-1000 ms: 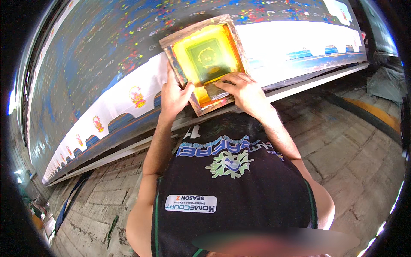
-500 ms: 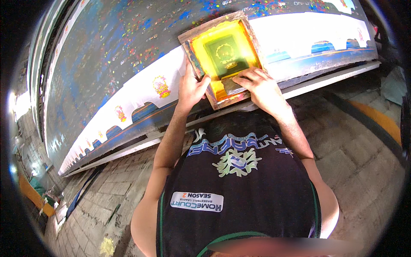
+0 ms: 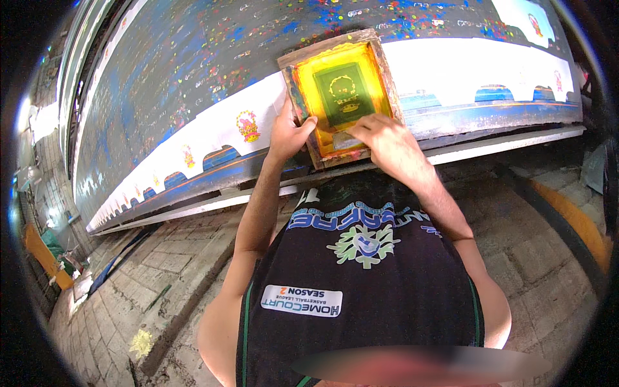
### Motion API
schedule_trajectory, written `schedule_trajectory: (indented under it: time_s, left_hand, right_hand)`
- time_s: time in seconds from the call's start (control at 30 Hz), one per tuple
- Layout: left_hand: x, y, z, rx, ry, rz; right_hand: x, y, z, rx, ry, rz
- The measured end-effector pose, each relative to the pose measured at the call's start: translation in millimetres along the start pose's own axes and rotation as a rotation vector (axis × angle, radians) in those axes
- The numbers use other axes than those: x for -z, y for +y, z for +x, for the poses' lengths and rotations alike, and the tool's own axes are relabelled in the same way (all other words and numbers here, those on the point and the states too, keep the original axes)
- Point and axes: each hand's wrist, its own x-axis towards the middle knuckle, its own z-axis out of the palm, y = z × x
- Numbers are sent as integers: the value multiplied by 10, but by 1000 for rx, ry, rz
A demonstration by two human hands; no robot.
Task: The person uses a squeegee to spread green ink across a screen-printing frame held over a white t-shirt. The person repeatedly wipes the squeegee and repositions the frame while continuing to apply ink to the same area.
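A wooden-framed printing screen [image 3: 340, 97] with yellow mesh and a dark green stencil panel lies on white printed sheeting near the table's front edge. My left hand [image 3: 291, 134] holds the screen's left side, thumb on the rim and fingers along the outer edge. At the screen's near end, my right hand [image 3: 391, 142] is closed on a flat greyish squeegee [image 3: 343, 140], partly covered by the fingers. Left of the screen, the white sheet [image 3: 222, 132] carries a row of small red and yellow printed figures, the nearest print [image 3: 247, 126] close to my left hand.
The long dark table [image 3: 187, 71] is spattered with blue, red and yellow paint. A pale rail [image 3: 477, 145] runs along its front edge. More white cut-out sheeting [image 3: 451, 61] lies to the right. Below is a paved floor [image 3: 187, 258] with an orange-yellow strip [image 3: 567, 213] at right.
The whole view has shifted slightly. My right hand has turned, its fingers more bunched, and the squeegee sits a little nearer the screen's front rim. My left hand keeps its grip.
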Motion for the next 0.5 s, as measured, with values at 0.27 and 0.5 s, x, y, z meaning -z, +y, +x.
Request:
schedule_trajectory:
  time_s: [0.27,0.5]
  left_hand:
    - [2123,-781,-866,39,31,134]
    - [7698,-2598,-2779,41,35,140]
  right_hand:
    - [-1220,-1281,2178,30,76,-139]
    - [-4607,-5875,4509,48,109,-119]
